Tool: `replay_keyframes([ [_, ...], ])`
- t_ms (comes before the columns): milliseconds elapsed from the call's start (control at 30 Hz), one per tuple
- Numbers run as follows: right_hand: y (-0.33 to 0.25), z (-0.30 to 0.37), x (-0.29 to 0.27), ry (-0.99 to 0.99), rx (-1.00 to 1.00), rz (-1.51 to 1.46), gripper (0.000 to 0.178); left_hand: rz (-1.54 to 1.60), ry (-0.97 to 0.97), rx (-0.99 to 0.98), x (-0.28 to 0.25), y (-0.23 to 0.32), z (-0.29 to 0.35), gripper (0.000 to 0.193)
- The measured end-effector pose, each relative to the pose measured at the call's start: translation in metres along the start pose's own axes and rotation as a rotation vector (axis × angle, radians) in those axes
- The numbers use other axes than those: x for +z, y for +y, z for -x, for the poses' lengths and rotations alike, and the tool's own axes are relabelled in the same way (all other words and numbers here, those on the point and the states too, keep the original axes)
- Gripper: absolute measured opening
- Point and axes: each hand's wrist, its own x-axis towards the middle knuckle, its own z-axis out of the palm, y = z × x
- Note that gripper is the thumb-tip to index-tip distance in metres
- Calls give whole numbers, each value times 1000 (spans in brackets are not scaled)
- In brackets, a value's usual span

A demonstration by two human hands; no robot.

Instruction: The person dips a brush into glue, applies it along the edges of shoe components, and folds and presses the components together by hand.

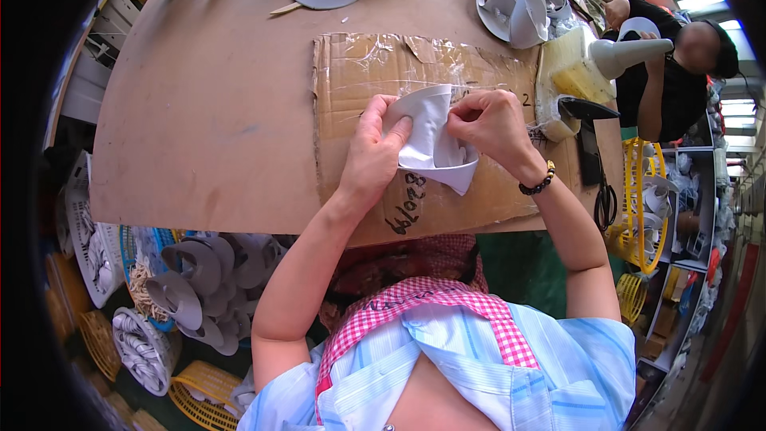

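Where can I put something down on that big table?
The table has wide bare room between its left edge and the cardboard. It's crowded on the right, by the squeeze bottle and scissors, and mid-cardboard, where left hand and right hand handle a white piece.

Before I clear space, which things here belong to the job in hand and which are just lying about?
Job in hand:
white curved piece, in the left hand, right hand at its edge
cardboard sheet beneath

Apparently lying about:
scissors
thin stick
yellow basket at right
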Motion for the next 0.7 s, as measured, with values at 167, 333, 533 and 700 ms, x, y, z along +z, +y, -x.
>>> replay_keyframes([
  [167,28,-7,-35,174,-5,137,17,10,-5,-8,2,-1,-5,19],
  [333,1,-9,-29,-197,76,-69,35,108,2,-50,-1,5,2,19],
  [533,7,-23,-12,-252,-70,30,29,141,-4,-30,0,-1,-1,19],
  [700,21,-7,-8,-170,17,-56,26,62,9,-38,2,5,2,16],
])
